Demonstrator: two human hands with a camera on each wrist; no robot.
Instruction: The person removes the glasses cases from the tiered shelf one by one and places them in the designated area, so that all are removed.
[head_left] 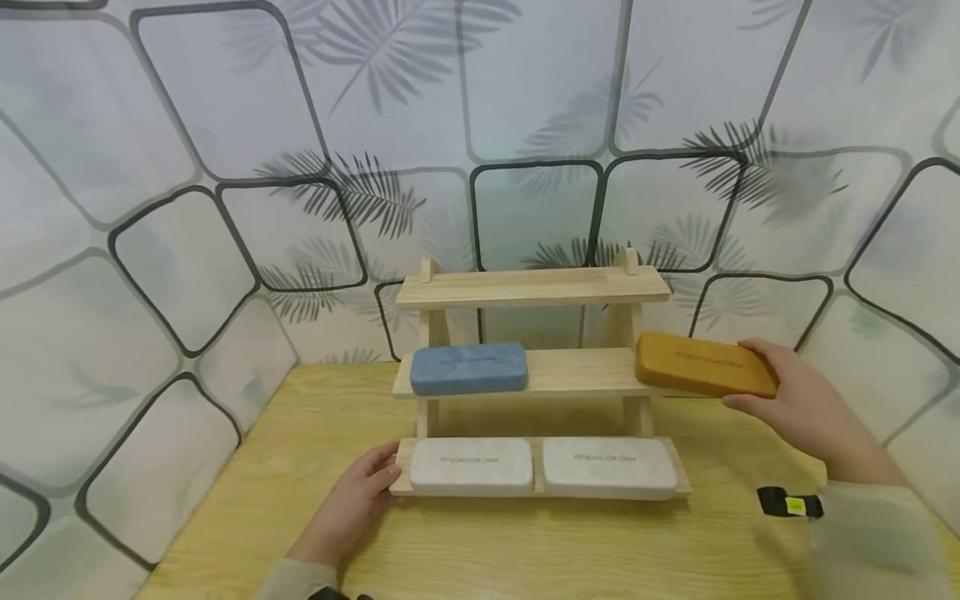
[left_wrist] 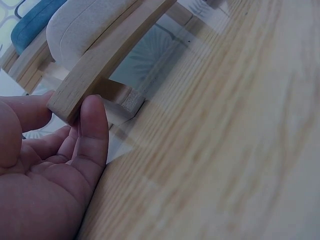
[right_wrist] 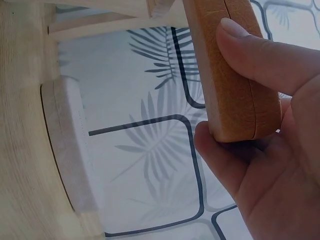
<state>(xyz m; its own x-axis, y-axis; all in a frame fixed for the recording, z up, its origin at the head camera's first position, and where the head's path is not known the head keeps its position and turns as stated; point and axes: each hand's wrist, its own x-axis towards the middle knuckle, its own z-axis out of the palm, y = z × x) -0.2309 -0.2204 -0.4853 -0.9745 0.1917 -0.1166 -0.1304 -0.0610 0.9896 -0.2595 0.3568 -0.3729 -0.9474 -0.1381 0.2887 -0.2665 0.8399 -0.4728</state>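
A: Why was the rack (head_left: 525, 287) held?
B: For steadiness, probably; bottom shelf's (head_left: 404, 465) end was pinched by the left hand (head_left: 354, 500).
A: Orange case (head_left: 697, 364)?
B: Outer end was gripped by the right hand (head_left: 813, 408), closed to its width, at middle shelf's (head_left: 577, 367) right end; contact unclear. Seam (right_wrist: 251, 102) was revealed by right wrist view only.

We see mustard-orange, blue and white amid pale wood tones
We note dark lettering on the mustard-orange case (head_left: 701, 365), blue case (head_left: 468, 379), left white case (head_left: 471, 479) and right white case (head_left: 609, 483); the rack (head_left: 581, 367) is pale blond; the table (head_left: 225, 467) yellow, wood-grained; the backdrop (head_left: 540, 217) has grey leaves and dark rounded outlines.
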